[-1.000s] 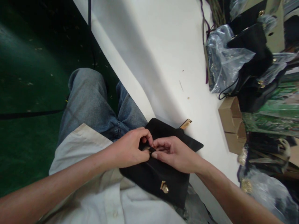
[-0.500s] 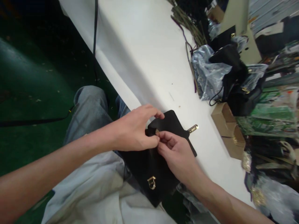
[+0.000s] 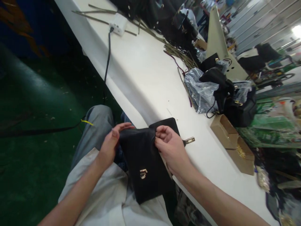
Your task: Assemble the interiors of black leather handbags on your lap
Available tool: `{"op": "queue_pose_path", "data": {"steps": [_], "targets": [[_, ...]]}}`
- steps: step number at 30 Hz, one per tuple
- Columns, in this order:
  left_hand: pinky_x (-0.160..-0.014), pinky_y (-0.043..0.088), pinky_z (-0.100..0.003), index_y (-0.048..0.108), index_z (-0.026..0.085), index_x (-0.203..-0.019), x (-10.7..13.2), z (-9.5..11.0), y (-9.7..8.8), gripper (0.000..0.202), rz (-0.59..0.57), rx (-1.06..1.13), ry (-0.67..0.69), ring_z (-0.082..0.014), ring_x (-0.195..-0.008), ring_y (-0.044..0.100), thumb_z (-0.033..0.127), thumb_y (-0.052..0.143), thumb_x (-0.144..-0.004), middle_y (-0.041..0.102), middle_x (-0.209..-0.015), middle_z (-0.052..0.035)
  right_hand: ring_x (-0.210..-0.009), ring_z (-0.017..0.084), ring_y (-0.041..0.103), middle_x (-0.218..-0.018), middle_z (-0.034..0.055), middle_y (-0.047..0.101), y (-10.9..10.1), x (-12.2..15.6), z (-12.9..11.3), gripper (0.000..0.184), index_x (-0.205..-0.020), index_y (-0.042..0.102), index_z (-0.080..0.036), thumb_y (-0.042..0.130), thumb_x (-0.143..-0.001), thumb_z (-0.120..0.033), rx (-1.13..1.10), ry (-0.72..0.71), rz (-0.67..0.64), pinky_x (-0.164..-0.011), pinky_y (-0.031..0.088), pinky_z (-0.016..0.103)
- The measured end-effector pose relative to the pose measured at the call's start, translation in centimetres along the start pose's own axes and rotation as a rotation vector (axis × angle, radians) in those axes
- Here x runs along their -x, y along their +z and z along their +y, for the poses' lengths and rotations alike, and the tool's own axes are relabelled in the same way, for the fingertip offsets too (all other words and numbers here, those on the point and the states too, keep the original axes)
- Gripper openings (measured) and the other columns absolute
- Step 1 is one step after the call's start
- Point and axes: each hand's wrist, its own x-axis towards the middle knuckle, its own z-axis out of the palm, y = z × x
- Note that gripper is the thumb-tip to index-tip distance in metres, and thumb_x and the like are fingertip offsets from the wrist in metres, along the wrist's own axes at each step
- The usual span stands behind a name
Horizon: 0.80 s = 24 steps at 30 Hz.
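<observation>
Head view: black bag [image 3: 149,157], smooth, matte, roughly rectangular, lies over the lap, its flap [image 3: 167,123] reaching the white table [image 3: 145,69]. Gold-coloured lock piece [image 3: 143,173] on the body; gold-coloured plate [image 3: 190,140] on the flap's tab. Right hand [image 3: 170,146]: thumb and fingers pinching bag's top edge. Left hand [image 3: 109,146]: fingers extended at opposite corner; grip cannot be determined.

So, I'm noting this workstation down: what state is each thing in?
Black bag: flap open, edge pinched by the right hand
Gold clasp: unfastened, apart from the flap's metal tab
Left hand: at the bag's corner, grip unclear
Cardboard box: open, gold-coloured pieces inside
Black cable: plugged into the white device
Clear plastic: crumpled
</observation>
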Motion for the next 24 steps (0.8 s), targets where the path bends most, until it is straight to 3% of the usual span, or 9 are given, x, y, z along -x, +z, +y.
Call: {"op": "queue_pose_path", "data": {"steps": [2, 4, 7, 9, 11, 14, 16, 19, 24], "targets": [[-0.121, 0.055, -0.045, 0.054, 0.022, -0.154, 1.3, -1.0, 0.9, 0.092, 0.003, 0.028, 0.037, -0.0346, -0.142, 0.067, 0.094, 0.052, -0.097, 0.068, -0.154, -0.0169, -0.075, 0.014, 0.061, -0.086, -0.0048, 0.068, 0.1, -0.1, 0.4, 0.040, -0.098, 0.058, -0.026, 0.090, -0.075, -0.021, 0.007, -0.073, -0.001, -0.068, 0.047, 0.024], [-0.123, 0.053, -0.043, 0.052, 0.024, -0.157, 2.1, -2.0, 1.9, 0.090, 0.098, 0.079, 0.012, -0.0320, -0.144, 0.065, 0.092, 0.052, -0.099, 0.065, -0.157, -0.0144, -0.078, 0.015, 0.061, -0.088, -0.0031, 0.068, 0.2, 0.0, 0.6, 0.029, -0.093, 0.060, -0.025, 0.086, -0.081, -0.023, 0.078, -0.135, -0.035, -0.071, 0.049, 0.026], [-0.113, 0.058, -0.041, 0.056, 0.024, -0.152, 2.0, -2.8, 2.8, 0.083, 0.184, 0.134, -0.083, -0.0284, -0.130, 0.070, 0.090, 0.046, -0.103, 0.071, -0.142, -0.0113, -0.089, 0.021, 0.067, -0.093, 0.0022, 0.071, -0.2, 0.4, -0.1, 0.005, -0.093, 0.070, -0.023, 0.072, -0.095, -0.026, 0.283, -0.226, -0.170, -0.082, 0.053, 0.032], [-0.103, 0.061, -0.039, 0.062, 0.023, -0.144, 1.1, -2.7, 2.9, 0.081, 0.191, 0.137, -0.131, -0.0275, -0.119, 0.073, 0.091, 0.046, -0.102, 0.076, -0.129, -0.0093, -0.094, 0.023, 0.068, -0.096, 0.0039, 0.070, -1.0, 0.3, -1.3, 0.017, -0.093, 0.071, -0.023, 0.057, -0.101, -0.018, 0.471, -0.368, -0.304, -0.088, 0.054, 0.035], [-0.096, 0.063, -0.036, 0.067, 0.022, -0.135, -0.1, -1.8, 2.6, 0.081, 0.181, 0.155, -0.183, -0.0274, -0.112, 0.075, 0.092, 0.051, -0.099, 0.079, -0.120, -0.0076, -0.097, 0.023, 0.067, -0.101, 0.0055, 0.069, -2.0, 0.0, -2.7, 0.030, -0.093, 0.071, -0.023, 0.046, -0.097, -0.007, 0.671, -0.551, -0.462, -0.090, 0.053, 0.036], [-0.084, 0.065, -0.035, 0.074, 0.019, -0.123, -2.0, 0.7, 2.1, 0.077, 0.091, 0.208, -0.302, -0.0279, -0.095, 0.080, 0.090, 0.060, -0.096, 0.083, -0.100, -0.0077, -0.105, 0.024, 0.068, -0.115, 0.0084, 0.071, -3.4, -0.4, -4.7, 0.037, -0.102, 0.070, -0.022, 0.046, -0.087, 0.001, 0.904, -0.739, -0.636, -0.092, 0.054, 0.035], [-0.076, 0.066, -0.035, 0.077, 0.016, -0.110, -3.2, 2.6, 2.0, 0.073, -0.003, 0.248, -0.399, -0.0285, -0.082, 0.081, 0.086, 0.064, -0.095, 0.082, -0.088, -0.0103, -0.102, 0.024, 0.071, -0.114, 0.0088, 0.074, -3.6, -0.2, -5.6, 0.034, -0.104, 0.070, -0.022, 0.050, -0.087, 0.000, 1.040, -0.815, -0.594, -0.086, 0.053, 0.032], [-0.070, 0.067, -0.035, 0.079, 0.015, -0.100, -4.1, 4.9, 2.4, 0.067, -0.132, 0.300, -0.526, -0.0282, -0.075, 0.081, 0.081, 0.068, -0.096, 0.083, -0.084, -0.0128, -0.078, 0.020, 0.068, -0.094, 0.0054, 0.075, -3.0, 0.8, -6.8, 0.024, -0.094, 0.069, -0.021, 0.055, -0.090, -0.003, 1.202, -0.836, -0.374, -0.067, 0.044, 0.029], [-0.072, 0.068, -0.032, 0.081, 0.013, -0.103, -3.9, 5.7, 3.1, 0.062, -0.266, 0.352, -0.669, -0.0241, -0.075, 0.081, 0.070, 0.055, -0.109, 0.085, -0.091, -0.0134, -0.059, 0.017, 0.057, -0.073, 0.0002, 0.070, -1.4, 3.3, -7.9, 0.018, -0.077, 0.066, -0.022, 0.064, -0.091, -0.011, 1.458, -0.725, -0.117, -0.057, 0.025, 0.032]]}}
